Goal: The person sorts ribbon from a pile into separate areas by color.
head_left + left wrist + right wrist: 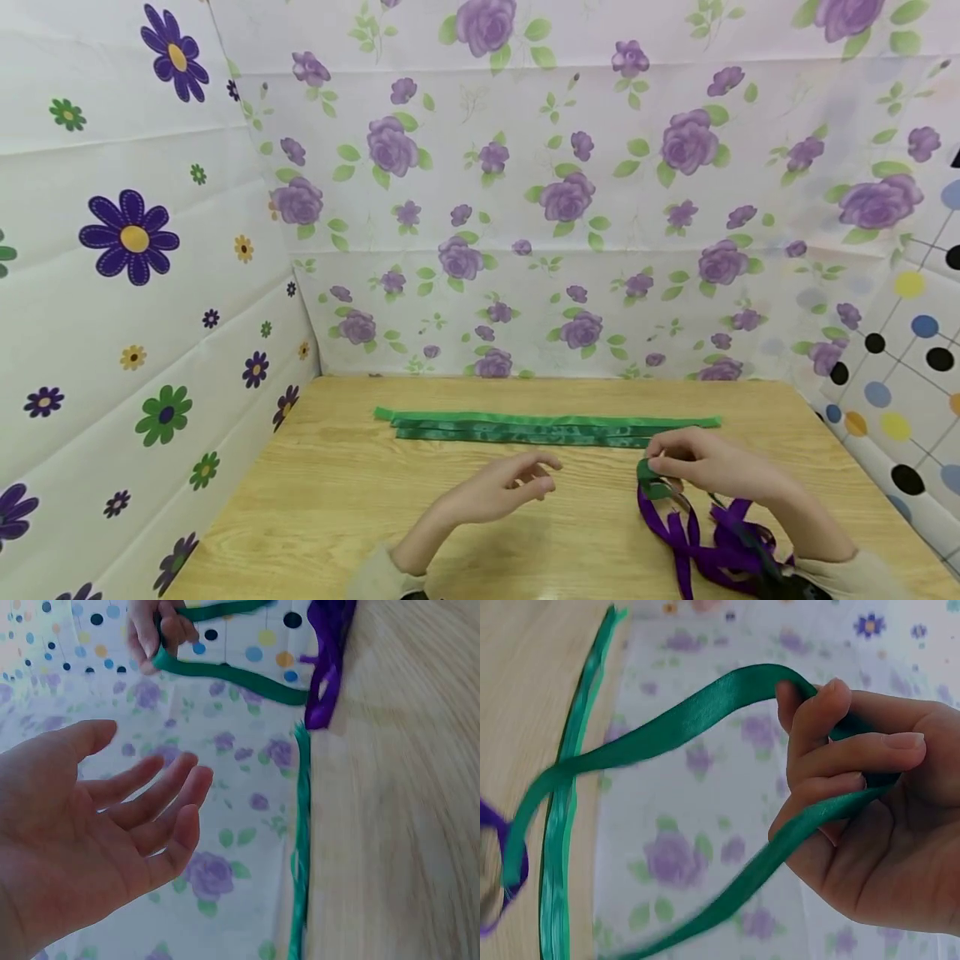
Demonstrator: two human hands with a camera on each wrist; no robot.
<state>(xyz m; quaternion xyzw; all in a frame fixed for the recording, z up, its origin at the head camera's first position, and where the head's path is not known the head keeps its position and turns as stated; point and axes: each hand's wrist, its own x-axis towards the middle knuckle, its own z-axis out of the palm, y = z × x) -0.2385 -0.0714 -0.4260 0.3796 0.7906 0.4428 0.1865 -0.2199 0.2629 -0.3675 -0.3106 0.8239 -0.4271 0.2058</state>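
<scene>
My right hand [708, 465] holds a dark green ribbon [705, 712] between its curled fingers. In the right wrist view the ribbon loops out of the fingers in two strands. Below that hand lies a tangled heap of purple ribbons [678, 537] on the table, with part of the green ribbon running into it. My left hand [498, 487] hovers over the table with nothing in it, its fingers loosely bent, as the left wrist view [127, 817] also shows. Several green ribbons [525, 429] lie straight, side by side, across the back of the table.
The wooden table [315, 500] ends at a back wall of rose-printed cloth [525, 317]. A flower-printed cloth [97, 333] closes the left side, and a dotted cloth [900, 383] the right.
</scene>
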